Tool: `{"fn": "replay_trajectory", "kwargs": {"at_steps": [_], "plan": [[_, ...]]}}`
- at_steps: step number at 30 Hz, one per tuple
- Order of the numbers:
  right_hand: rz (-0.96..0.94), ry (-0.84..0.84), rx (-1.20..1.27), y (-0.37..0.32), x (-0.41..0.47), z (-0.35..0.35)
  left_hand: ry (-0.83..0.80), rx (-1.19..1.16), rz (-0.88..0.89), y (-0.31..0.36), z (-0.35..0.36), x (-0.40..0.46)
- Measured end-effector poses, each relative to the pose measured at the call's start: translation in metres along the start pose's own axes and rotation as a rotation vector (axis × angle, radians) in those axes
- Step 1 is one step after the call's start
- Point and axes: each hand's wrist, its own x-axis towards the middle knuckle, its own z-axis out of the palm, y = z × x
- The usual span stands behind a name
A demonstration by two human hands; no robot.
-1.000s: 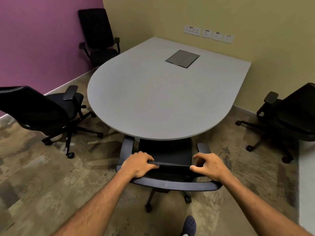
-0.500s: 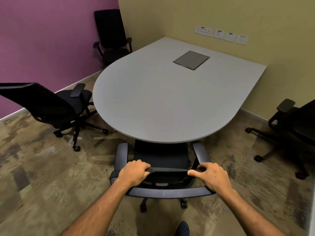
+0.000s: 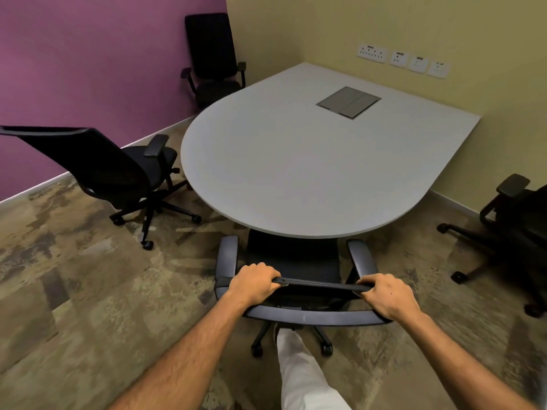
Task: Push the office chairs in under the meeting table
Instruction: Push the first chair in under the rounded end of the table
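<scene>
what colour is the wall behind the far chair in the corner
Purple wall, seen best in the head view; the far chair in front of it is black.

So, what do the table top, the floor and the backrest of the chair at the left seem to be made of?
Table top: probably laminate, pale grey, matte; it looks smooth and even, with a thin edge.
Floor: likely carpet tiles; mottled brown patches in square blocks, no shine.
Left chair backrest: seems black mesh or fabric in a hard frame, probably plastic; too dark to be sure.
</scene>
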Motion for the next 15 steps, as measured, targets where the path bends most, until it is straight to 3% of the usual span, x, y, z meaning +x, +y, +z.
{"fn": "replay_trajectory", "kwargs": {"at_steps": [15], "plan": [[0.016,0.079,0.015,-0.017,0.011,0.008,0.049,-0.038,0.011,-0.022,-0.012,0.017]]}}
